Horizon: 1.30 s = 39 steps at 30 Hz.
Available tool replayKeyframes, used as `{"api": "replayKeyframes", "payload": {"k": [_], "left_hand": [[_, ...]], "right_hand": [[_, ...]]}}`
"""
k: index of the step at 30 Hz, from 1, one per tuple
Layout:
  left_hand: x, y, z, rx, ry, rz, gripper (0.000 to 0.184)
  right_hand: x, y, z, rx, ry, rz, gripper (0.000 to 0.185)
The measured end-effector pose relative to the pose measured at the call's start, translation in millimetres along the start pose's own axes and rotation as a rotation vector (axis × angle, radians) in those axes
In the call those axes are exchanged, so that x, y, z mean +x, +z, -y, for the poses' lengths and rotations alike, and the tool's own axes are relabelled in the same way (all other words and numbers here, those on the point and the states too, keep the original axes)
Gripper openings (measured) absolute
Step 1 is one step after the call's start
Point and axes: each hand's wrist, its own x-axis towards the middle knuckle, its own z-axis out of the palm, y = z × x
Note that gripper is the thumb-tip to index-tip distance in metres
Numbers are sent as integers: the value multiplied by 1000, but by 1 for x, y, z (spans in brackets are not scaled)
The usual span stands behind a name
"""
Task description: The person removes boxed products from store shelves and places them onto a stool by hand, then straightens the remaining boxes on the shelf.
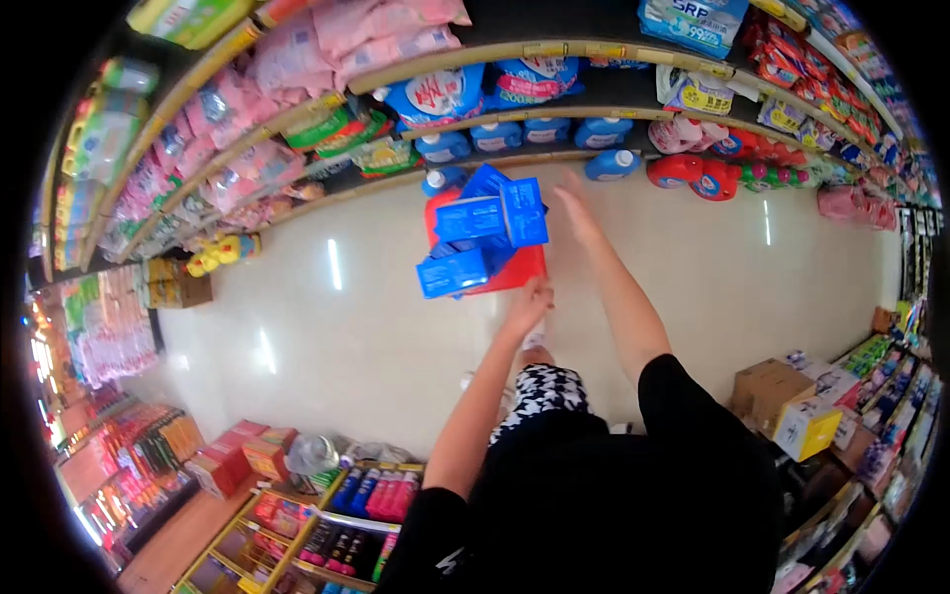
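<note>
In front of me on the floor stands a red plastic basket or stool (520, 269); which of the two I cannot tell. Several blue cardboard boxes (469, 220) are piled on or in it at odd angles and cover most of it. My left hand (532, 299) is at its near right corner, fingers curled closed; whatever they hold is hidden. To the right of the pile, my right hand (574, 201) reaches forward with fingers stretched, apart from the nearest blue box (524, 212) and holding nothing.
Shelves ahead hold blue detergent bottles (524, 134), pink packs (297, 74) and red bottles (693, 176). One blue bottle (612, 165) stands on the floor before them. Brown cartons (772, 391) are at my right, a display rack (297, 530) behind me on the left.
</note>
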Motion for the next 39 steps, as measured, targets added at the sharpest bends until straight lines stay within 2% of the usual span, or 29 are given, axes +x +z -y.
{"api": "replayKeyframes", "payload": {"k": [1,2,3,4,5,6,7,8,11,13,14,15,16,18,21,26,27,30,34,39], "left_hand": [[-34,0,-7,-58,20,-8,43],[-58,-3,1,-95,-8,0,39],[-83,-12,23,-143,-45,43,36],[-117,-18,35,-209,-81,25,35],[-147,-27,52,-129,-156,-21,35],[-175,-34,73,-155,-175,-71,35],[-205,-42,95,-208,-179,-90,35],[-235,-50,97,-208,-296,-159,35],[-320,-76,126,-350,-312,-352,36],[-366,-90,146,-508,-227,-503,35],[-386,-98,161,-567,-175,-574,35],[-399,-104,178,-630,-124,-646,35],[-412,-111,193,-697,-71,-718,35],[-442,-123,210,-727,2,-819,35],[-498,-123,233,-773,71,-968,34],[-580,-117,298,-919,121,-1227,32],[-590,-116,314,-960,124,-1275,32],[-619,-111,333,-1041,136,-1412,31],[-646,-110,368,-1121,216,-1588,30],[-689,-122,397,-1139,242,-1794,27]], "right_hand": [[-6,-8,-10,17,-45,-97,59],[-17,-14,-18,37,-91,-186,57],[-50,-12,19,188,206,-274,66],[-67,-18,-2,308,239,-327,65],[-91,-22,-19,369,296,-355,62],[-114,-22,-29,404,417,-368,58],[-130,-31,-64,435,503,-333,54],[-155,-28,-74,466,602,-303,49],[-209,-29,-203,562,529,-228,39],[-275,65,-131,598,350,-220,27],[-249,36,-259,371,753,10,19],[-272,65,-231,-322,782,211,19],[-297,107,-149,-563,766,332,16],[-315,163,-132,-774,539,588,17],[-333,245,-112,-630,536,676,17],[-386,366,-105,-705,502,880,27],[-399,388,-108,-805,486,925,32],[-447,437,-110,-773,507,1038,40],[-508,505,-115,-880,487,1238,40],[-571,614,-125,-799,474,1363,39]]}}
